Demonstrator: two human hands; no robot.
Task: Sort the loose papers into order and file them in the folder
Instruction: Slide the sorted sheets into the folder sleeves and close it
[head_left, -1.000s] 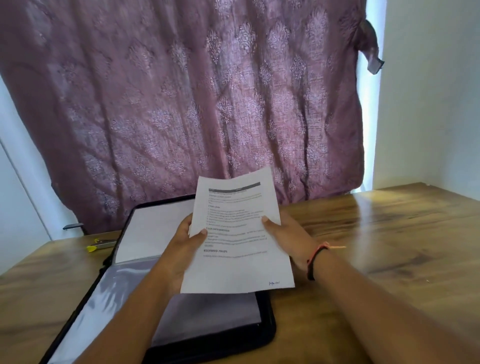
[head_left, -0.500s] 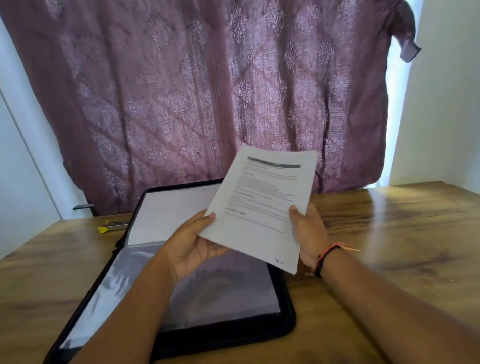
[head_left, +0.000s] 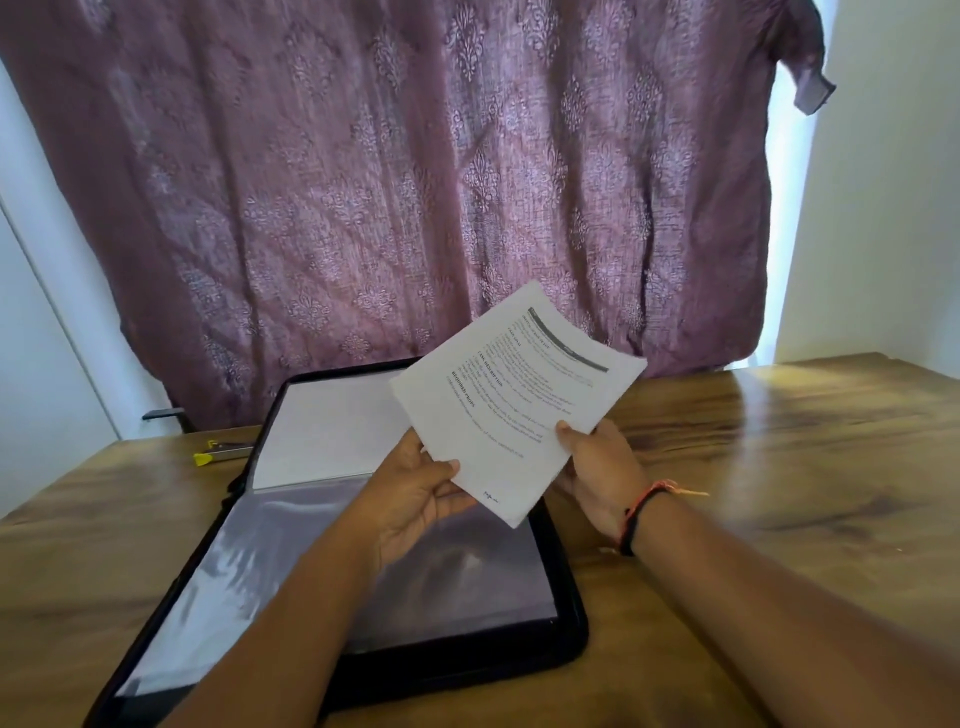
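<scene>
I hold a printed white paper (head_left: 511, 400) in the air above the open black folder (head_left: 569, 597), turned clockwise so its header points up and right. My left hand (head_left: 415, 493) pinches the sheet's lower left edge with the thumb on top. My right hand (head_left: 597, 467) grips its right edge, thumb on the printed face. The folder lies flat on the wooden table (head_left: 779, 467), with a clear plastic sleeve (head_left: 249, 571) shining in front and a white sheet (head_left: 322, 426) in the far sleeve.
A yellow-tipped pen or cutter (head_left: 221, 453) lies on the table left of the folder. A purple patterned curtain (head_left: 415, 182) hangs behind the table. White walls stand at both sides. Bare table surface stretches to the right.
The paper has been rotated clockwise and shifted right, from nearly upright to strongly tilted. Both hands stay on it. The camera view has shifted slightly left.
</scene>
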